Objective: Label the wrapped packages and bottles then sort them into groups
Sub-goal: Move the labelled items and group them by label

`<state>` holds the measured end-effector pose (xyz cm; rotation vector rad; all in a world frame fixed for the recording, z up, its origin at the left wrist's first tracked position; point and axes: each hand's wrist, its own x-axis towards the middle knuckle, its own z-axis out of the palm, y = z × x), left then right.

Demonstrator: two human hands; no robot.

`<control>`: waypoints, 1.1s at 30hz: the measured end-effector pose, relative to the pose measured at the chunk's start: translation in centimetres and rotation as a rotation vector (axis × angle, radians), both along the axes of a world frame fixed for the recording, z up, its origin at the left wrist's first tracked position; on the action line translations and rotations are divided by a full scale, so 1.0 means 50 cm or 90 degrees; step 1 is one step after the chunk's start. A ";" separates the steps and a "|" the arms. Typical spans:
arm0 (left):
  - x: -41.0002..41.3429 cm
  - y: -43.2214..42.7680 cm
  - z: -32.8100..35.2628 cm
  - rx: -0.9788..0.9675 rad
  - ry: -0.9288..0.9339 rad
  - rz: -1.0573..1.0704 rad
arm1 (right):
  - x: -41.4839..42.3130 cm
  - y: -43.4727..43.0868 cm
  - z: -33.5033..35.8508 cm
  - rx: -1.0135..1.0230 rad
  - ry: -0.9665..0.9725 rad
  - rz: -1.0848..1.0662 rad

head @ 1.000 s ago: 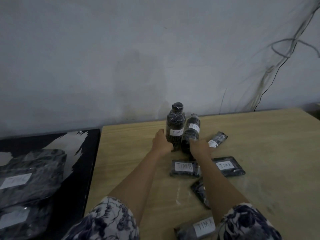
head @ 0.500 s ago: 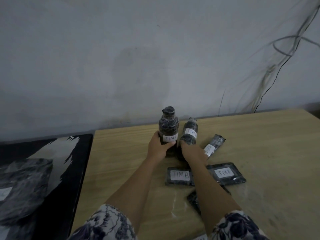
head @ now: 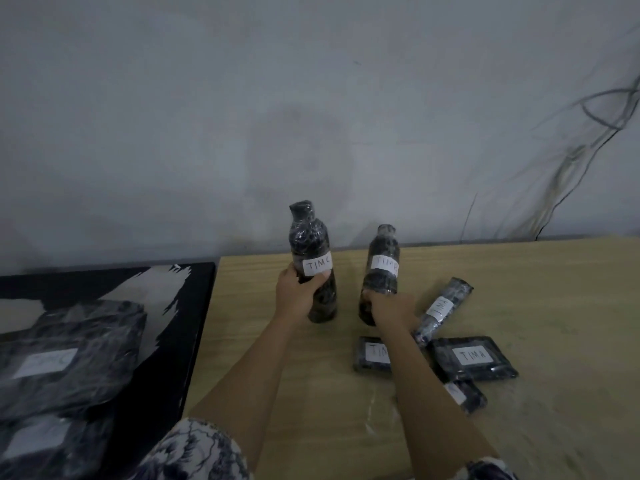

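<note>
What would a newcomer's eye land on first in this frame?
Two dark plastic-wrapped bottles with white handwritten labels stand out, the taller bottle gripped by the left hand and the shorter bottle by the right hand, over the far side of the light wooden table. Beside the right hand lie flat dark wrapped packages; bulkier wrapped packages sit on the black surface at left.

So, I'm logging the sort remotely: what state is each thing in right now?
Tall bottle: upright, wrapped, labelled TIMC, held by left hand.
Short bottle: near upright, labelled, gripped low by right hand.
Third bottle: lying on the table, labelled.
TIMA package: flat, label up.
Covered package: flat, label partly behind right arm.
Large packages: on black surface, labels blurred.
</note>
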<state>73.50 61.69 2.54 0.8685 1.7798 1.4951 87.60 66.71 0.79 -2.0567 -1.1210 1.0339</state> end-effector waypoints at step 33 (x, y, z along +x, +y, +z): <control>-0.790 -0.306 0.036 0.010 0.072 0.142 | -0.489 -0.351 -0.029 0.128 0.166 0.079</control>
